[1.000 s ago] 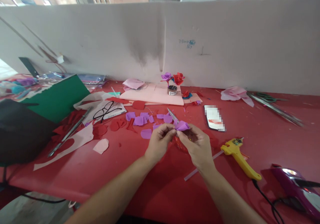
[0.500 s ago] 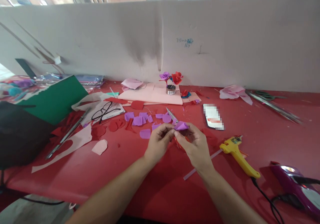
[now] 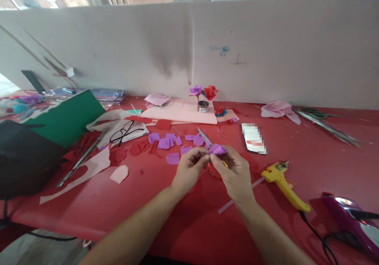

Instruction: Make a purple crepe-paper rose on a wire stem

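Note:
Between my two hands is a small purple crepe-paper flower (image 3: 217, 149), its petals rolled together. My left hand (image 3: 191, 165) pinches it at the lower left side, thumb and forefinger closed. On the other side my right hand (image 3: 235, 170) has its thumb and fingers closed around the flower's base. Just behind the flower lies a pair of scissors (image 3: 205, 136), blades pointing away; its red handle shows below my fingers, partly hidden. Loose purple paper petals (image 3: 165, 143) are spread to the left of my hands.
To the right lie a yellow glue gun (image 3: 286, 186) with its clear stick, a phone (image 3: 253, 138) and a purple device (image 3: 349, 221). Finished paper flowers (image 3: 210, 93) stand in a tape roll (image 3: 203, 106) at the back. Eyeglasses (image 3: 124, 132) and red paper scraps (image 3: 118, 155) are on the left.
The view has shifted very slightly. Both hands keep their grip on the purple flower, which is turned a little, and more of the scissors' handle shows beneath.

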A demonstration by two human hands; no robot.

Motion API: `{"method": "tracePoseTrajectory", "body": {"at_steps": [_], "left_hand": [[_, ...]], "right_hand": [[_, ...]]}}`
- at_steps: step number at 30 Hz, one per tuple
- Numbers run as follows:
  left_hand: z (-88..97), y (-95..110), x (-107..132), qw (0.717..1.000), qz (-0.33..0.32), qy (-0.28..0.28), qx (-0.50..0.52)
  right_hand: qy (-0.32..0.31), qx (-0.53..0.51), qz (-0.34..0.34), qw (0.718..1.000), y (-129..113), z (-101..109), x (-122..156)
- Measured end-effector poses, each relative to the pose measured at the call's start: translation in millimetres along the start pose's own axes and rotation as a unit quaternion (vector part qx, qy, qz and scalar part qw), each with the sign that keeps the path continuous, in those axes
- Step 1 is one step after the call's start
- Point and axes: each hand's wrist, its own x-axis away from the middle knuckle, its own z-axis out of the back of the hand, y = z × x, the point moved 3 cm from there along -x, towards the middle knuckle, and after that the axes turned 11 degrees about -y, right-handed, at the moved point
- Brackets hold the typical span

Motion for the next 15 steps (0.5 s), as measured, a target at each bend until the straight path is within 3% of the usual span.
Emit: {"method": "tracePoseTrajectory", "body": {"at_steps": [9,15], "left_hand": [[-1.9,3.9,0.0,1.000,0.013,-0.002,0.012],[-2.7,2.2,-0.4,0.994,0.028,-0.020,0.102]], "right_hand": [[0.011,-0.064,0.010,0.998,4.1,7.7,-0.6],[0.026,-0.106,0.000,0.994,4.8,8.6,-2.0]]}}
